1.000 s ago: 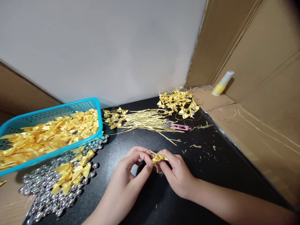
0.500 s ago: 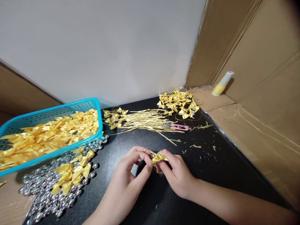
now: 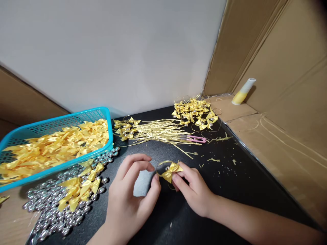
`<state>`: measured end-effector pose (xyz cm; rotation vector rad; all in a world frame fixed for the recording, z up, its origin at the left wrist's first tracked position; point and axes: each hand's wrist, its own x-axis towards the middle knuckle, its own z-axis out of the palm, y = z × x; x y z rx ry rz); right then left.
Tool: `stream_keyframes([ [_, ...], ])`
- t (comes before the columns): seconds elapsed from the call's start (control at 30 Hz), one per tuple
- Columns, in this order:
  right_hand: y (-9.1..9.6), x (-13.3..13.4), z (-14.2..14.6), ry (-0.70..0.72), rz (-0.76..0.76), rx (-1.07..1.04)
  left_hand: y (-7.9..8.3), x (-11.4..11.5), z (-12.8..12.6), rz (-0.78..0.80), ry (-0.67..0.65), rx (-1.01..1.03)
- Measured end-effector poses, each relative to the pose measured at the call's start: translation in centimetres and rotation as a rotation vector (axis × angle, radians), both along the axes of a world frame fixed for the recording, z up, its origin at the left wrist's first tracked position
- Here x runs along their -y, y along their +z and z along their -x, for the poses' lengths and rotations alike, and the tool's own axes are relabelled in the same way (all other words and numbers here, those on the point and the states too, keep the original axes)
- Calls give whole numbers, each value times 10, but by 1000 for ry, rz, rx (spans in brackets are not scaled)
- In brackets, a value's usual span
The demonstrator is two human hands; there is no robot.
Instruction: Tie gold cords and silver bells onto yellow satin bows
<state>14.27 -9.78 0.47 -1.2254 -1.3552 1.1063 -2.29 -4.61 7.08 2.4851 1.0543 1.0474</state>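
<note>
My right hand (image 3: 192, 182) pinches a yellow satin bow (image 3: 170, 172) between thumb and fingers, above the black tabletop. A silver bead (image 3: 167, 168) shows at the bow's edge, and a thin gold cord (image 3: 163, 162) loops around it. To the left of the bow, my left hand (image 3: 135, 185) is curved, thumb and index fingertips close together on the cord's end. A pile of loose silver beads (image 3: 57, 212) lies left of my left hand, with several yellow bows (image 3: 79, 189) on top of it.
A turquoise basket (image 3: 110, 132) full of yellow bows stands at the left. Gold cord lengths (image 3: 160, 131) and pink-handled snips (image 3: 196, 139) lie at the back centre. Beaded bows (image 3: 194, 110) are heaped behind. A white-and-yellow tube (image 3: 244, 92) stands on cardboard at the right.
My left hand has drawn away to the left from the bow, stretching the cord's end outward. The bow now shows more openly in my right hand, which has hardly moved.
</note>
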Motion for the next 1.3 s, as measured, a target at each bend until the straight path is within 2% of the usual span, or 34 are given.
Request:
stream_keyframes([
  [0.13, 3, -2, 0, 43, 162, -271, -2, -7, 3, -100, -63, -66],
  [0.23, 6, -3, 1, 58, 234, -354, -3, -12, 2, -148, -92, -138],
  [0.53, 7, -2, -1, 78, 287, -358, -3, -17, -1, -210, -202, -278],
  [0.83, 9, -4, -1, 97, 287, -365, -8, -18, 0, -200, -209, -336],
  [1.3, 10, -2, -1, 114, 300, -353, -6, -19, -6, -178, -206, -309],
])
